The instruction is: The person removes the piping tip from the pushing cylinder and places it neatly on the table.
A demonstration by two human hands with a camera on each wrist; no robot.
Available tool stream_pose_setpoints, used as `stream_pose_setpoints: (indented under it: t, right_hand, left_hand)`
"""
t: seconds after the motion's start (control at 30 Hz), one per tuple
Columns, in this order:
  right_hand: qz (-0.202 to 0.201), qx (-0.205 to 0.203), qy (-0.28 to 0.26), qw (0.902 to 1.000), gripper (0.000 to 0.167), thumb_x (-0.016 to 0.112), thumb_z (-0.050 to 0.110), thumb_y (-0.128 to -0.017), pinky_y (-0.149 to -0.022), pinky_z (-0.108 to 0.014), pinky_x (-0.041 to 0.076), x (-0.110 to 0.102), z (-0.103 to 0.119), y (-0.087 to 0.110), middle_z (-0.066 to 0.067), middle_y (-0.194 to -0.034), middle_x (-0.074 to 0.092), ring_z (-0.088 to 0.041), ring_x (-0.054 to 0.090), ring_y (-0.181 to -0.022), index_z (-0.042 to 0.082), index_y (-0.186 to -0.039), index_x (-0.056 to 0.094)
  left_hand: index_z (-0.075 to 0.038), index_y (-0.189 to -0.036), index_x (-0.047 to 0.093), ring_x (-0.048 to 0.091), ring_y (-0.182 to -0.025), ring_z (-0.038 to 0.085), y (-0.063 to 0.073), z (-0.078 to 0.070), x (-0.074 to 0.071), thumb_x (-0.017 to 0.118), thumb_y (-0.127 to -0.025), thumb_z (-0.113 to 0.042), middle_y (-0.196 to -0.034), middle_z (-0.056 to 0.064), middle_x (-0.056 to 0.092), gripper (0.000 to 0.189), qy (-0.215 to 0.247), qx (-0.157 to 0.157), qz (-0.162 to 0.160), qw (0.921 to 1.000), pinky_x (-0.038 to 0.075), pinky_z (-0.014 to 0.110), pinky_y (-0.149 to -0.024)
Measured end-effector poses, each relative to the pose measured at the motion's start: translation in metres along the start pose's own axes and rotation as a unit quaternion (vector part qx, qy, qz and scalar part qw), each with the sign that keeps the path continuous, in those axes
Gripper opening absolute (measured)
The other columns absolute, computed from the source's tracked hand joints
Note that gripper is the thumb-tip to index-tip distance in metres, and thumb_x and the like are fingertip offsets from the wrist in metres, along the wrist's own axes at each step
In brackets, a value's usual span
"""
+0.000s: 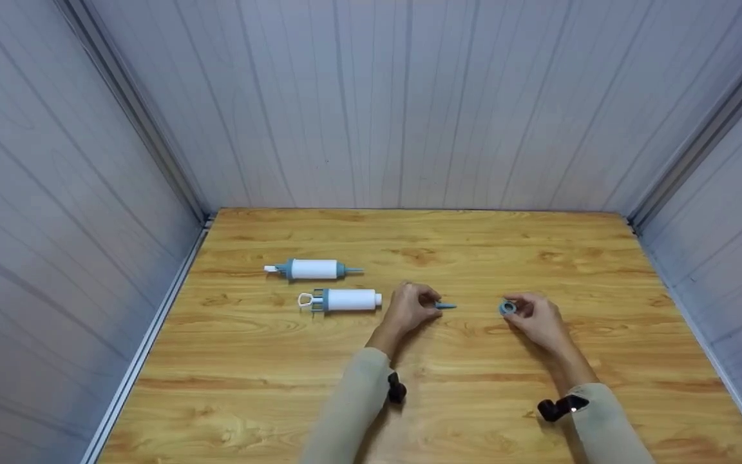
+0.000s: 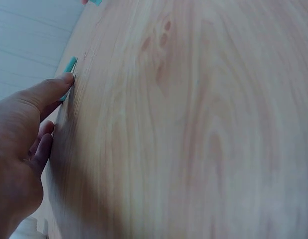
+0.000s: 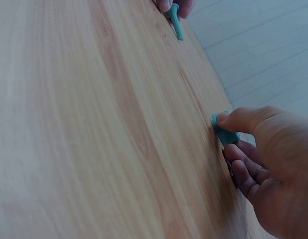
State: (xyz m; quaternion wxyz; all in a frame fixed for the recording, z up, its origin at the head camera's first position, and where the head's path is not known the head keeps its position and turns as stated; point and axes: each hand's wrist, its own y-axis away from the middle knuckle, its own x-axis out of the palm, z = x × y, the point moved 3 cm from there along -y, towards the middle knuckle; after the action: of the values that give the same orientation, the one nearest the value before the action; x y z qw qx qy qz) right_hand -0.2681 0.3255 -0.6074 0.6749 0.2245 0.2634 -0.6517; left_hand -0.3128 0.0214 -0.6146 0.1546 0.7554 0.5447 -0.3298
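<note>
Between thumb and fingers my left hand (image 1: 411, 305) pinches a thin teal nozzle (image 1: 446, 305), which lies low over the table and points right. Further right, my right hand (image 1: 537, 317) holds a teal ring-shaped cap (image 1: 507, 308) by its edge; its round opening shows in the head view. In the right wrist view the cap (image 3: 226, 130) sits between thumb and fingers close to the wood, and the nozzle (image 3: 177, 26) flares at the end near the left fingers. Left of my left hand lies a white tube (image 1: 351, 299) with a teal collar and a white loop handle.
Behind that tube lies a similar white and teal tube (image 1: 314, 269) with a thin teal nozzle on its right end. Both rest on the wood-grain table (image 1: 474, 251). Pale panelled walls (image 1: 371, 109) stand at the back and both sides.
</note>
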Motion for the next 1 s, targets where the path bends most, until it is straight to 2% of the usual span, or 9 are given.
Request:
stream_pose_setpoints:
  t: [0.13,0.27,0.43,0.63,0.73,0.87,1.0]
  right_hand:
    - [-0.006,-0.001,0.0,1.0,0.039,0.083,0.002,-0.099,-0.075,-0.016,0.052,0.0,0.0,0.0,-0.024,-0.117,0.075,-0.001,0.061,-0.085,-0.003,-0.138,0.076]
    - [-0.006,-0.002,-0.003,1.0,0.039,0.083,0.001,-0.098,-0.075,-0.016,0.052,-0.001,0.001,0.001,-0.025,-0.116,0.074,-0.003,0.062,-0.086,-0.004,-0.137,0.076]
    - [-0.005,-0.008,-0.003,1.0,0.039,0.084,0.0,-0.098,-0.075,-0.016,0.052,-0.001,0.002,0.001,-0.025,-0.116,0.073,-0.004,0.062,-0.087,-0.003,-0.136,0.076]
    - [0.016,0.003,0.012,0.9998,0.042,0.083,0.006,-0.1,-0.077,-0.018,0.052,-0.003,0.003,0.003,-0.024,-0.119,0.075,-0.007,0.064,-0.09,-0.001,-0.14,0.074]
    - [0.03,0.013,0.014,0.9994,0.044,0.082,0.009,-0.102,-0.078,-0.02,0.053,-0.006,0.006,0.003,-0.024,-0.122,0.075,-0.011,0.066,-0.094,0.0,-0.144,0.072]
    - [0.05,0.02,0.012,0.9985,0.048,0.081,0.013,-0.104,-0.081,-0.023,0.055,-0.011,0.009,0.004,-0.026,-0.128,0.073,-0.021,0.07,-0.103,0.0,-0.148,0.069]
    - [0.059,0.024,0.012,0.9979,0.05,0.081,0.016,-0.105,-0.084,-0.025,0.056,-0.017,0.011,0.004,-0.027,-0.131,0.071,-0.03,0.073,-0.11,-0.001,-0.15,0.067]
  left_hand:
    - [-0.014,-0.117,0.088,0.077,-0.11,0.019,-0.002,0.0,0.0,0.093,-0.095,-0.02,-0.113,0.0,0.089,0.023,0.005,-0.006,0.007,0.9999,0.048,0.043,-0.124]
    - [-0.013,-0.115,0.089,0.081,-0.105,0.016,-0.004,0.002,0.001,0.094,-0.094,-0.021,-0.112,0.0,0.089,0.023,0.009,0.001,0.005,0.9999,0.045,0.042,-0.129]
    - [-0.017,-0.114,0.089,0.071,-0.108,0.01,-0.002,0.003,0.0,0.095,-0.093,-0.025,-0.11,-0.005,0.088,0.024,0.024,-0.012,0.003,0.9996,0.052,0.034,-0.111]
    - [-0.018,-0.119,0.088,0.07,-0.12,0.017,0.0,0.004,0.001,0.094,-0.094,-0.028,-0.114,-0.004,0.087,0.027,0.041,-0.014,0.007,0.999,0.056,0.039,-0.112]
    - [-0.021,-0.122,0.088,0.068,-0.123,0.018,-0.006,0.013,0.007,0.093,-0.095,-0.031,-0.117,-0.004,0.086,0.029,0.046,-0.009,0.002,0.9989,0.057,0.039,-0.112]
    - [-0.026,-0.125,0.087,0.068,-0.124,0.017,-0.018,0.026,0.016,0.092,-0.096,-0.039,-0.125,-0.007,0.085,0.032,0.022,0.006,-0.004,0.9997,0.058,0.038,-0.112]
    - [-0.025,-0.126,0.087,0.07,-0.126,0.019,-0.024,0.023,0.011,0.092,-0.096,-0.04,-0.129,-0.007,0.085,0.034,0.011,0.017,-0.002,0.9998,0.058,0.04,-0.114]
